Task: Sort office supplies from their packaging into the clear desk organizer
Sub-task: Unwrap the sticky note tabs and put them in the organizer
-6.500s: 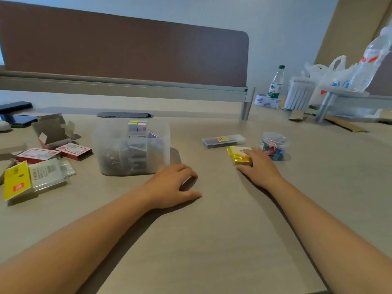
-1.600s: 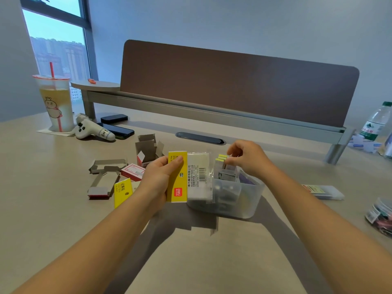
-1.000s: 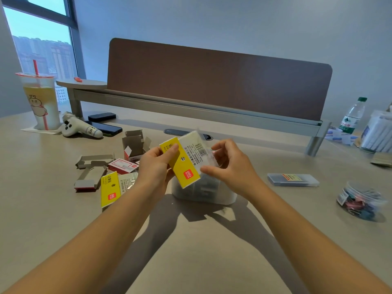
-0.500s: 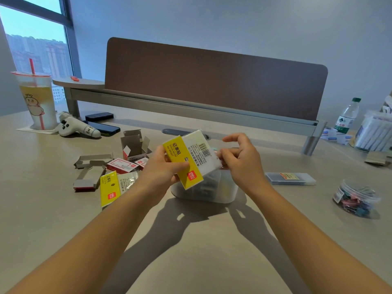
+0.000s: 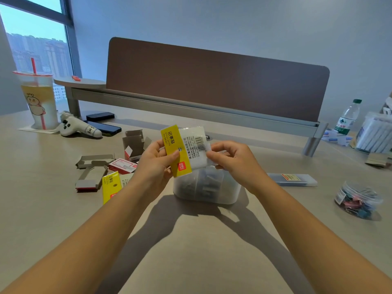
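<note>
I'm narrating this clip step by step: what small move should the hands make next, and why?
Probably peel the wrapper open at its right edge. The left hand grips the sticky-note pack by its yellow side, the right hand pinches the clear end, and the pack, apparently sealed, sits above the clear organizer.

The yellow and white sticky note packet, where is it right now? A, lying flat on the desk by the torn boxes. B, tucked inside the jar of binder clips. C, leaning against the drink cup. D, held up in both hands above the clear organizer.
D: the left hand grips the sticky note packet by its yellow end, the right hand pinches its white end, and the clear organizer sits just below.
</note>
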Action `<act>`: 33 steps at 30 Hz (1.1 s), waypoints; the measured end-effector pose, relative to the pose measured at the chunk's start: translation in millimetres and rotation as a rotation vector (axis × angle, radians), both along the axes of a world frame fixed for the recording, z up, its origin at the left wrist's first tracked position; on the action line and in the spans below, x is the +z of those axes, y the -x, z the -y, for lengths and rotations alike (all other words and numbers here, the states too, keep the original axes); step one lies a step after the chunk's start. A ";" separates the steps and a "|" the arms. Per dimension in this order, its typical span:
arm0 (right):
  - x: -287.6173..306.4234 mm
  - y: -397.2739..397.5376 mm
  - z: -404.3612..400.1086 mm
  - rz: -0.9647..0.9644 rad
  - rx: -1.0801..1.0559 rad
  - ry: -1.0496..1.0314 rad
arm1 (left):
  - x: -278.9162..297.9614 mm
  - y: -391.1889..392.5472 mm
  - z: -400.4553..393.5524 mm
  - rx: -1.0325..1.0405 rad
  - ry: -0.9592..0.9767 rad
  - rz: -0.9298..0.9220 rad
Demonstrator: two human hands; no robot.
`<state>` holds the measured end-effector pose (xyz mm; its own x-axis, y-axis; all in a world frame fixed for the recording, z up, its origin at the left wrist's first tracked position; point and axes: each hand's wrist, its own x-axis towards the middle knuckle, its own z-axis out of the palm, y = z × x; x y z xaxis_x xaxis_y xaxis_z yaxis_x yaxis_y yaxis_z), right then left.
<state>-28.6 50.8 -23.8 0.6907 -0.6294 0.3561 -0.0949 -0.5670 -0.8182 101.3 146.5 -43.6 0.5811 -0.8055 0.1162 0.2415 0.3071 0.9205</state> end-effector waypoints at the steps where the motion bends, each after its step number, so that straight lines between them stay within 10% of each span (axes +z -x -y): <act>1: 0.8 -0.7 0.1 -0.003 0.014 -0.014 | 0.3 0.4 -0.2 -0.001 0.002 0.007; 18: 14.6 -4.6 3.3 -0.035 0.044 -0.272 | -0.8 -8.8 -0.7 0.138 -0.023 0.130; 33: 27.1 -4.2 48.2 -0.044 -0.204 0.077 | -8.0 -33.8 -1.0 0.232 -0.083 -0.059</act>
